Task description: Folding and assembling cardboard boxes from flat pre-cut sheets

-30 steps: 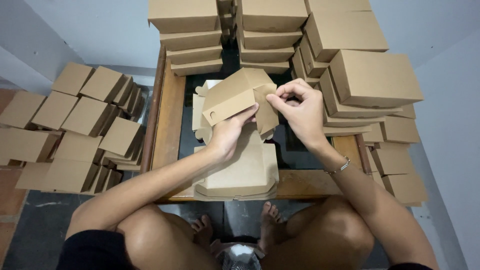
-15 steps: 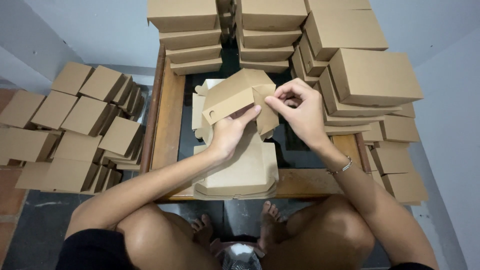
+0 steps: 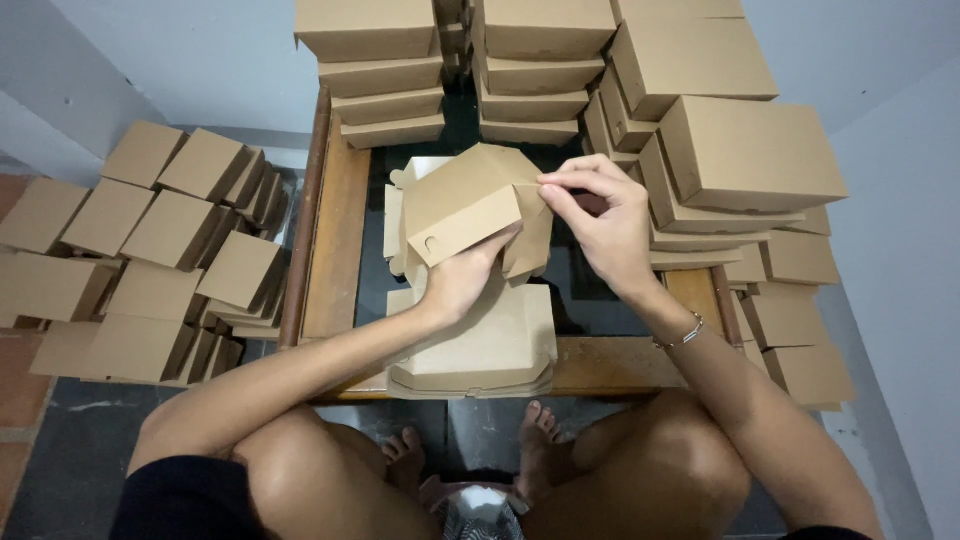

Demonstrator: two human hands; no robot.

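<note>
Fingers of right hand pinched flap of half-folded cardboard box; left hand gripped box underside, above flat blank stack.

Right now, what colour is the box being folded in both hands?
Plain brown cardboard, no pattern. The box, held by the left hand and right hand, shows best in the head view.

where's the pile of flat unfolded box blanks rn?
Head view, centre: the pile of flat brown cardboard box blanks lies at the near edge of the wooden table, under the left hand and the half-folded brown cardboard box.
</note>
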